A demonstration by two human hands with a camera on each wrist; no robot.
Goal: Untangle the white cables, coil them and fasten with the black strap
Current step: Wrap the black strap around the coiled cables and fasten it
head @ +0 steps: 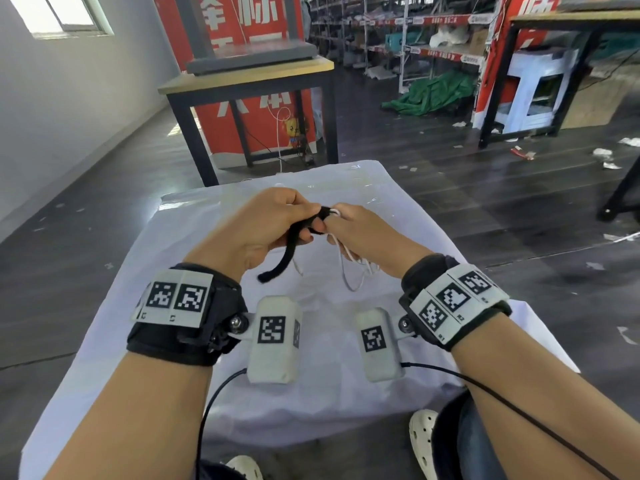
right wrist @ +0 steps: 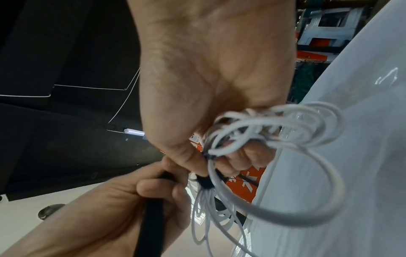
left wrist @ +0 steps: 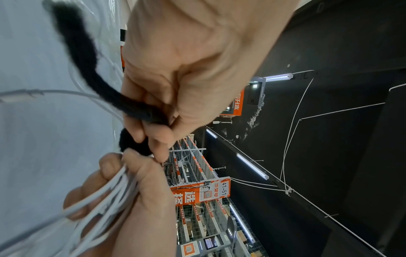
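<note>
Both hands meet above the white-covered table [head: 194,306]. My right hand [head: 360,233] grips a bundle of coiled white cables [right wrist: 274,125], whose loops hang below it [head: 353,271]. My left hand [head: 273,220] pinches the black strap [head: 294,244], which passes round the cable bundle at the point where the hands touch [right wrist: 205,182]. The strap's free tail droops toward the table [left wrist: 81,52]. In the left wrist view a white plug end [left wrist: 19,96] lies against the cloth. Most of the bundle is hidden inside the right fist.
A wooden table with black legs [head: 249,81] stands just beyond the cloth's far edge. Warehouse shelving [head: 398,36], a green tarp [head: 433,95] and litter fill the dark floor behind. White shoes [head: 422,441] show below the near edge.
</note>
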